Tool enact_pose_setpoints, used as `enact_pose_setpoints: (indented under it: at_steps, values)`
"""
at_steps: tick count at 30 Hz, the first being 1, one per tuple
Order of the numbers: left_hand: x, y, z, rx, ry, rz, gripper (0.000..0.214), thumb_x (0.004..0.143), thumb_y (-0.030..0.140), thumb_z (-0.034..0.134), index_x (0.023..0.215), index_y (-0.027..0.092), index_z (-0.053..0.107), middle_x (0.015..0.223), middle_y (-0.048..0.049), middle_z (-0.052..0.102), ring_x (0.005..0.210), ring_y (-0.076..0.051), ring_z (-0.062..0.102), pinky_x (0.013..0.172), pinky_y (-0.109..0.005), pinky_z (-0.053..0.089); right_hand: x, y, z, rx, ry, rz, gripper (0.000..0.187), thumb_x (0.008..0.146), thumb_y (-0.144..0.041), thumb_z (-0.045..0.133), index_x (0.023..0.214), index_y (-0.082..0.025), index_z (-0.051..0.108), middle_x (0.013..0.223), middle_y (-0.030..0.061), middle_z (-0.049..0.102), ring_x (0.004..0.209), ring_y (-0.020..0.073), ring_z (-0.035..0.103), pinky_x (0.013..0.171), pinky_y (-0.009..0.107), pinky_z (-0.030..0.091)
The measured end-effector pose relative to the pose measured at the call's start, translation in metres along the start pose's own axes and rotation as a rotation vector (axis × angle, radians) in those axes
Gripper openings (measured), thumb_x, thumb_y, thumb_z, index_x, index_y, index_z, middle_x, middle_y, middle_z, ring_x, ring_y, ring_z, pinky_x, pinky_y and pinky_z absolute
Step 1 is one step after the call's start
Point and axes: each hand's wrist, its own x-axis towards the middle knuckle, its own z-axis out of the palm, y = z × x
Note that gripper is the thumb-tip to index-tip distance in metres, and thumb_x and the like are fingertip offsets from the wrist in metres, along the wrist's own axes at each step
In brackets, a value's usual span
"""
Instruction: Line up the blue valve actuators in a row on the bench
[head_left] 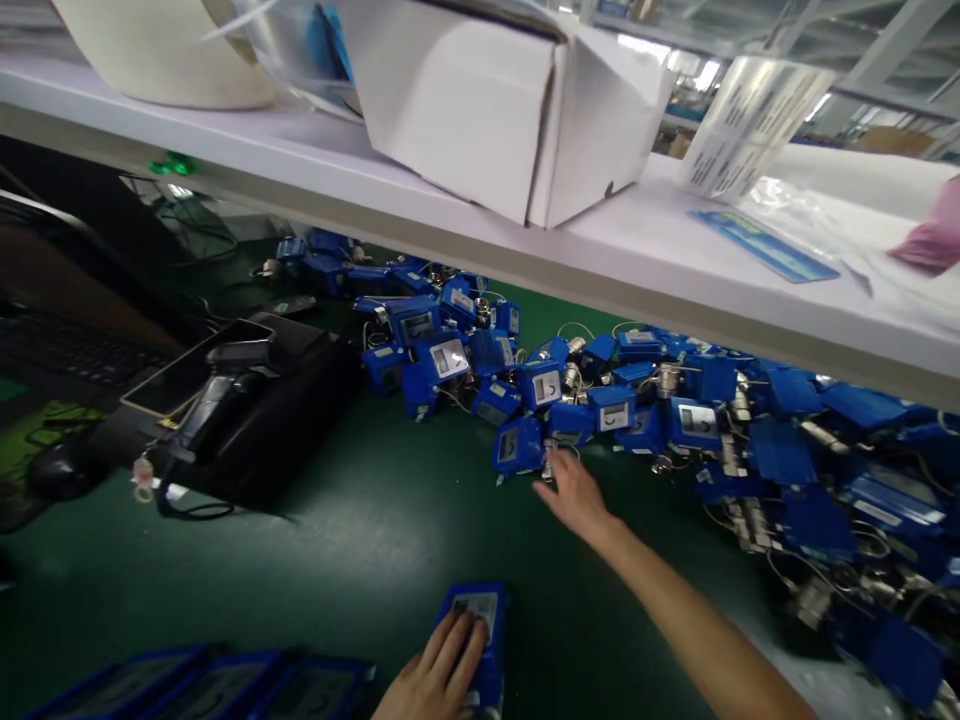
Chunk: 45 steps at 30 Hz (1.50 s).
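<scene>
At the bottom, my left hand point(439, 668) lies over a blue box-shaped device point(491, 640) with a grey display panel, its fingers bent across the panel and its thumb hidden. Farther forward, my right hand point(576, 497) reaches to the near edge of a pile of similar devices. Its thumb stands apart from the fingers, beside the metal fitting point(548, 462) of another blue device point(518, 446); whether the fingertips touch the fitting is unclear. Several devices in the pile have metal fittings and thin pale cables.
A row of blue devices point(217, 685) lies at the bottom left. A handheld scanner point(217, 400) rests on a black box point(300, 400), near a laptop point(67, 300) and a mouse point(66, 468). Above the pile runs a white shelf point(300, 165) with a white box point(465, 100) and a label roll point(750, 125).
</scene>
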Motion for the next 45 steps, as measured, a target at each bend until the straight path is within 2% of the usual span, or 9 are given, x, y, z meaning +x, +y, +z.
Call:
enact_pose_setpoints:
  at_steps: [2,5,10,15,26,32,37,42,45]
  values:
    - [0.011,-0.001,-0.014,-0.123,-0.207,-0.130,0.075,0.069,0.013,0.066,0.138,0.020,0.037,0.137,-0.0099,0.048,0.123,-0.027,0.048,0.095,-0.031,0.049,0.037,0.015,-0.028,-0.348,0.156,-0.015,0.044,0.084,-0.020,0.052,0.127,-0.012,0.048,0.128,0.0161,0.051,0.124,0.0275,0.043,0.105,0.045,0.030]
    - [0.026,0.000,-0.035,-0.277,-0.374,-0.258,0.080,0.070,0.010,0.067,0.140,0.023,0.032,0.140,-0.0096,0.043,0.128,-0.026,0.041,0.097,-0.034,0.047,0.083,0.033,-0.051,-0.551,0.096,-0.087,0.057,0.072,-0.010,0.061,0.126,-0.005,0.045,0.127,0.0215,0.052,0.123,0.0301,0.044,0.107,0.045,0.025]
    - [0.032,-0.002,-0.044,-0.391,-0.350,-0.262,0.076,0.075,0.012,0.062,0.141,0.028,0.026,0.139,-0.0093,0.041,0.128,-0.027,0.039,0.094,-0.039,0.049,0.113,0.045,-0.056,-0.601,0.010,-0.138,0.055,0.067,-0.022,0.070,0.115,-0.005,0.051,0.112,0.0223,0.060,0.109,0.0342,0.053,0.098,0.046,0.033]
    - [0.015,-0.004,-0.033,-0.423,-0.285,-0.241,0.066,0.082,0.010,0.050,0.140,0.027,0.024,0.144,-0.0073,0.036,0.137,-0.026,0.024,0.104,-0.039,0.041,0.105,0.044,-0.064,-0.640,-0.007,-0.196,0.057,0.061,-0.035,0.075,0.106,-0.006,0.056,0.106,0.0206,0.061,0.108,0.0368,0.049,0.094,0.046,0.037]
    - [0.032,-0.006,-0.045,-0.379,-0.413,-0.269,0.074,0.072,0.009,0.051,0.140,0.022,0.025,0.143,-0.0131,0.037,0.100,-0.024,0.062,0.086,-0.037,0.052,-0.031,0.055,-0.107,-0.054,-0.204,-0.016,0.069,0.063,-0.054,0.071,0.119,-0.019,0.050,0.110,0.0090,0.056,0.094,0.0238,0.056,0.080,0.037,0.046]
    - [0.036,0.011,-0.045,-0.290,-0.402,-0.100,0.072,0.069,0.004,0.047,0.137,0.022,0.032,0.132,-0.0127,0.047,0.091,-0.024,0.063,0.079,-0.037,0.054,-0.120,0.048,-0.063,0.237,-0.469,0.070,0.073,0.061,-0.048,0.075,0.123,-0.021,0.048,0.112,0.0074,0.054,0.093,0.0208,0.056,0.079,0.034,0.048]
    - [0.023,0.028,-0.047,-0.319,-0.382,-0.053,0.073,0.070,0.003,0.046,0.138,0.024,0.032,0.136,-0.0114,0.044,0.098,-0.024,0.060,0.084,-0.037,0.051,-0.164,0.043,-0.028,0.180,-0.534,-0.199,0.056,0.069,-0.029,0.072,0.122,-0.026,0.054,0.119,0.0058,0.057,0.110,0.0268,0.050,0.093,0.043,0.042]
    - [0.009,0.025,-0.049,-0.659,-0.319,-0.251,0.069,0.081,0.033,0.054,0.142,0.029,0.023,0.147,-0.0091,0.028,0.100,-0.023,0.061,0.089,-0.039,0.050,-0.196,0.056,-0.013,-0.032,-0.465,-0.294,0.070,0.070,0.001,0.057,0.127,-0.038,0.049,0.143,-0.0031,0.041,0.136,0.0286,0.027,0.106,0.057,0.026]
    - [0.005,0.017,-0.043,-0.950,-0.193,-0.547,0.070,0.083,0.054,0.048,0.141,0.021,0.027,0.143,-0.0119,0.034,0.117,-0.027,0.051,0.101,-0.041,0.042,-0.223,0.068,0.000,-0.059,-0.340,-0.194,0.086,0.070,0.000,0.057,0.139,-0.042,0.030,0.154,-0.0039,0.018,0.139,0.0300,0.021,0.109,0.058,0.025]
